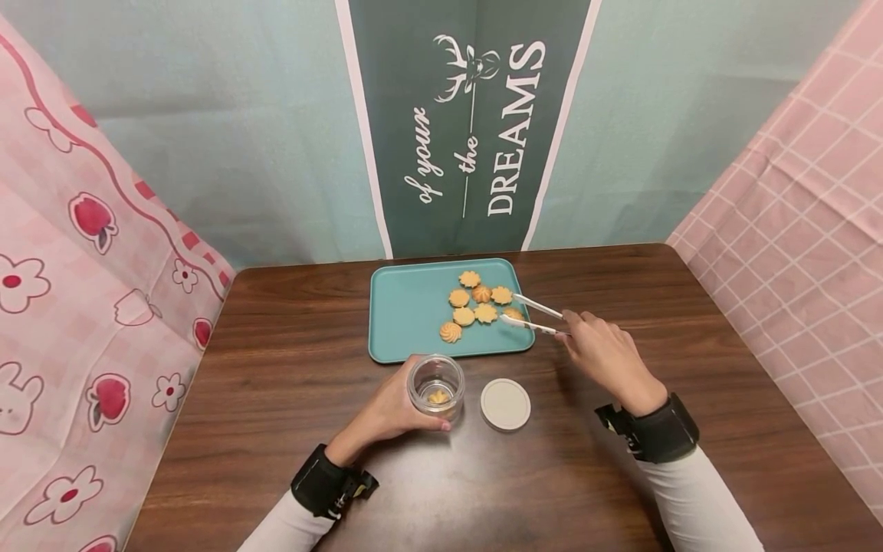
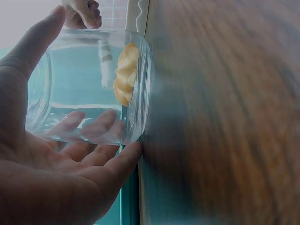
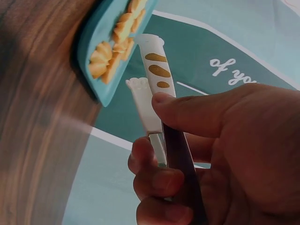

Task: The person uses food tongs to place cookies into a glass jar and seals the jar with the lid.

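My left hand [image 1: 395, 402] grips a clear glass jar [image 2: 77, 79] round its side, thumb on one side and fingers on the other. The jar has no lid on, and a piped cookie [image 2: 125, 75] lies at its bottom. My right hand [image 1: 610, 359] holds tongs [image 1: 543, 328] with white paw-shaped tips. Those tips are spread apart over the right end of a teal tray [image 1: 407, 307]. Between the tong arms lies one cookie [image 1: 513, 314], partly covered in the head view. Several other cookies [image 1: 464, 316] are grouped just left of the tips.
A round cream lid [image 1: 506, 404] lies on the brown wooden table [image 1: 290, 330], right of the jar. Behind the table hangs a green cloth with lettering [image 1: 476, 153]. Pink patterned cloths [image 1: 814, 192] hang along both sides.
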Tool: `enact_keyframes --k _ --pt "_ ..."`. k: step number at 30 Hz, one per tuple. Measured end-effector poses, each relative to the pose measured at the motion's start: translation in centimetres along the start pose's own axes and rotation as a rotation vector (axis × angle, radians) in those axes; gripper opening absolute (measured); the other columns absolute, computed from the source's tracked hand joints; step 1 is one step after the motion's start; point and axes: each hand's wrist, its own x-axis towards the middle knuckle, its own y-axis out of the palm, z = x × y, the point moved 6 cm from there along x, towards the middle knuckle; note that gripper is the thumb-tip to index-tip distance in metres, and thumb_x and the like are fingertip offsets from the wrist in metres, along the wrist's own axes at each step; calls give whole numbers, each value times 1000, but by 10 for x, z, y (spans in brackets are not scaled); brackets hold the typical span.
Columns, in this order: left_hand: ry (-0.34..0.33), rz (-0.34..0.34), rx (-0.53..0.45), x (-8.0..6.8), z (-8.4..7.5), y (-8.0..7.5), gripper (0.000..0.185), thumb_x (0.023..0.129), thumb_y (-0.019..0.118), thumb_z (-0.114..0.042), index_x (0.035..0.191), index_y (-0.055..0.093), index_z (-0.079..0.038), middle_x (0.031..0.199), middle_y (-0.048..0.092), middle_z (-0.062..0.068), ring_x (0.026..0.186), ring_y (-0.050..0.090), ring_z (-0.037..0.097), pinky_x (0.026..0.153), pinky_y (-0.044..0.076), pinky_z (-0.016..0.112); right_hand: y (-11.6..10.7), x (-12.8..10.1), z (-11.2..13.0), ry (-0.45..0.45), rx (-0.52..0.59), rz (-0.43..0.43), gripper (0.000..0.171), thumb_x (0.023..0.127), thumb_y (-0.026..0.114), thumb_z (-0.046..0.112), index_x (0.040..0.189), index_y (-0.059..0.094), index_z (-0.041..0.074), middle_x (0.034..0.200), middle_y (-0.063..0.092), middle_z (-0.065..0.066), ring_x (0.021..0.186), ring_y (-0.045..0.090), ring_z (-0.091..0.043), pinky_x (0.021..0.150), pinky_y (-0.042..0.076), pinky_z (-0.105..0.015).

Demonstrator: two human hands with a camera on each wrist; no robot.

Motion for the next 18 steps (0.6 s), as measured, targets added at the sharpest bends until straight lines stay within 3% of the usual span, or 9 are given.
enact_keyframes --k 9,18 --pt "5 0 0 0 0 0 98 62 104 -25 144 53 -9 137 66 14 127 63 31 111 47 54 13 5 -5 5 -5 14 34 101 71 18 124 64 -6 84 62 -19 66 63 -43 51 49 -56" --pt "-9 -2 38 0 2 0 100 61 105 -30 145 53 -11 135 67 11 125 65 28 109 49 50 24 7 -5 18 2 45 22 102 69 17 111 65 -3 78 57 -15 59 58 -35 47 45 -50"
